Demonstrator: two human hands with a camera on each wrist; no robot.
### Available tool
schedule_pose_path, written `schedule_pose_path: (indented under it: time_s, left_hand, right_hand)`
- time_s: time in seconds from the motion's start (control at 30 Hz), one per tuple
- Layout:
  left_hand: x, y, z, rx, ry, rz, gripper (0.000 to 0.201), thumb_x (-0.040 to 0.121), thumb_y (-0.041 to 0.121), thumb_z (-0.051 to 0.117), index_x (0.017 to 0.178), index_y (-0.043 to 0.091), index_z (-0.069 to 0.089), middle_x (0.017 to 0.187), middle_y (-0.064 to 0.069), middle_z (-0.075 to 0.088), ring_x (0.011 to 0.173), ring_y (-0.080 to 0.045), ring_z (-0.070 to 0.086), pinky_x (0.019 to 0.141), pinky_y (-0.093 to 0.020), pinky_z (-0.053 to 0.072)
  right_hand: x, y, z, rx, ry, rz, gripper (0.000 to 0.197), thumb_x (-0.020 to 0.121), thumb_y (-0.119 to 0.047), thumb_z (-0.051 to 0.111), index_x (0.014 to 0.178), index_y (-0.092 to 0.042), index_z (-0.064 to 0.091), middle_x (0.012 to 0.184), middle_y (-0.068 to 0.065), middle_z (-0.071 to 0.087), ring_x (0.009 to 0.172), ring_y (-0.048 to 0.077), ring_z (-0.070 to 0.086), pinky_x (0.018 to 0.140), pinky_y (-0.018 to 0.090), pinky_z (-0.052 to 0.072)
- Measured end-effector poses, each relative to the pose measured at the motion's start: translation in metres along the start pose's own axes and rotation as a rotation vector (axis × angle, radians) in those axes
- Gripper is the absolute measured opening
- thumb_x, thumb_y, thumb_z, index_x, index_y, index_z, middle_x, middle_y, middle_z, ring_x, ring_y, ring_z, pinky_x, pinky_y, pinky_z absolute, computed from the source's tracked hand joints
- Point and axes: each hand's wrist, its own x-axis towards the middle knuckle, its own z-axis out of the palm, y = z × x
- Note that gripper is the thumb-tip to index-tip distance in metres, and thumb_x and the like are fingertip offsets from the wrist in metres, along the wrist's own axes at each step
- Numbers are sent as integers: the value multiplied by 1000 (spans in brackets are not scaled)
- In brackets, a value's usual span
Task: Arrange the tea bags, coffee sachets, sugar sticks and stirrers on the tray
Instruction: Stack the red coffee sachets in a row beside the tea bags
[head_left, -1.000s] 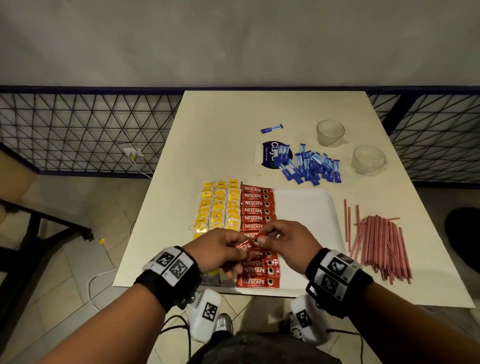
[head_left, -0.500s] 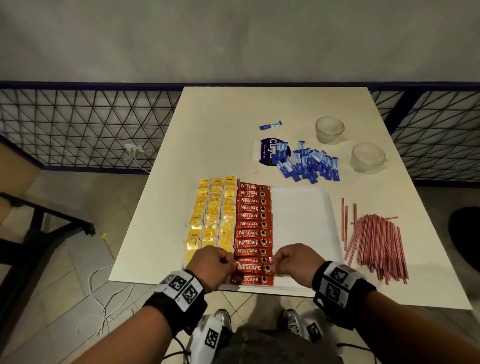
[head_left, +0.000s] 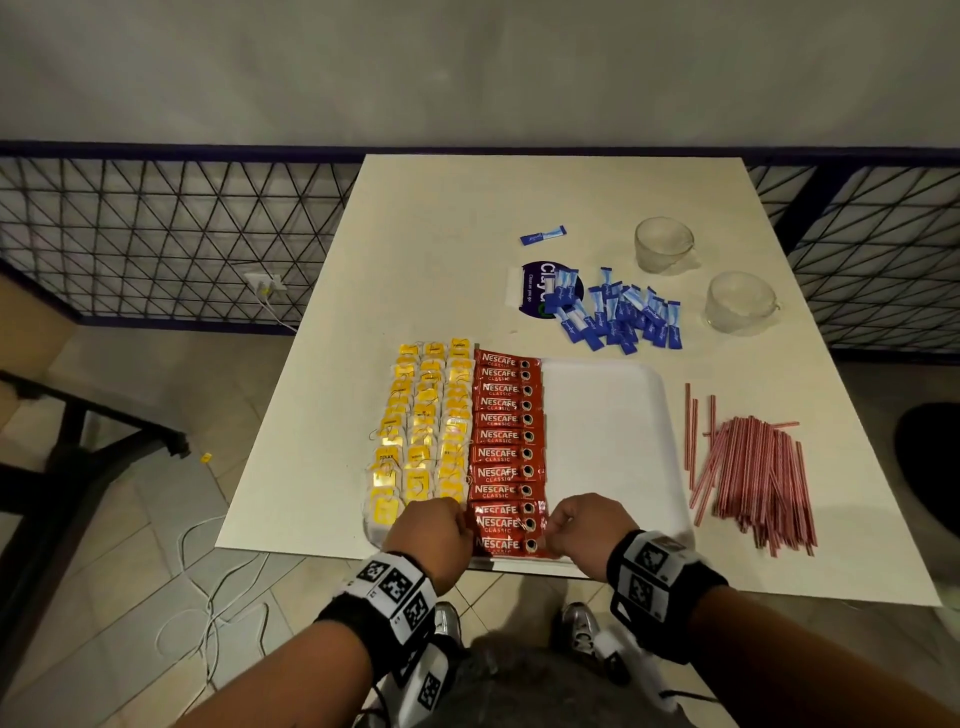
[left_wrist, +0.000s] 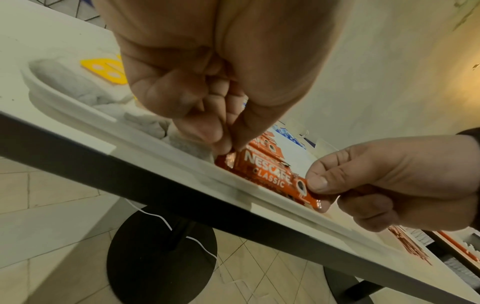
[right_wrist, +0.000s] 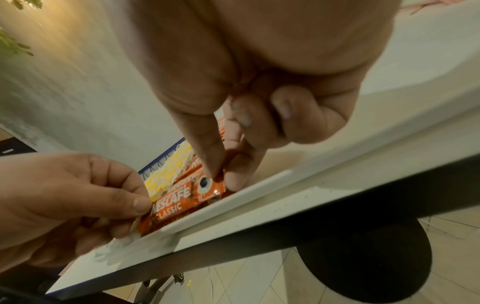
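A white tray lies at the table's near edge. On its left part are rows of yellow tea bags, and beside them a column of red coffee sachets. My left hand and right hand each pinch one end of a red sachet near the near end of that column. In the wrist views, the sachet lies low over the tray's front rim. Blue sugar sticks are heaped beyond the tray. Red stirrers lie to its right.
Two glass cups stand at the back right. A single blue stick and a dark round sticker lie behind the heap. The tray's right half is bare white. A metal grid fence borders the table.
Both hands have come down and towards me with the sachet, from above the middle of the red column to its near end by the tray's front rim.
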Motion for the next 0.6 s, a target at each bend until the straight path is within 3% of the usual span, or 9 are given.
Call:
schedule_pose_path:
  time_s: [0.33, 0.6]
  left_hand:
    - [-2, 1, -3, 6, -17, 1, 19, 93, 22, 51, 94, 12, 68, 101, -7, 69, 97, -24, 62, 71, -23, 39]
    - [-2, 1, -6, -34, -11, 5, 13, 92, 24, 55, 84, 17, 63, 97, -5, 69, 95, -23, 61, 71, -23, 39]
  right_hand:
    - [2, -3, 6, 0, 35, 17, 12, 74, -31, 72, 74, -26, 60, 76, -12, 63, 76, 7, 59, 70, 23, 47]
    - [3, 0, 6, -1, 45, 16, 19, 70, -33, 75, 70, -26, 58, 75, -12, 64, 74, 5, 60, 66, 22, 47]
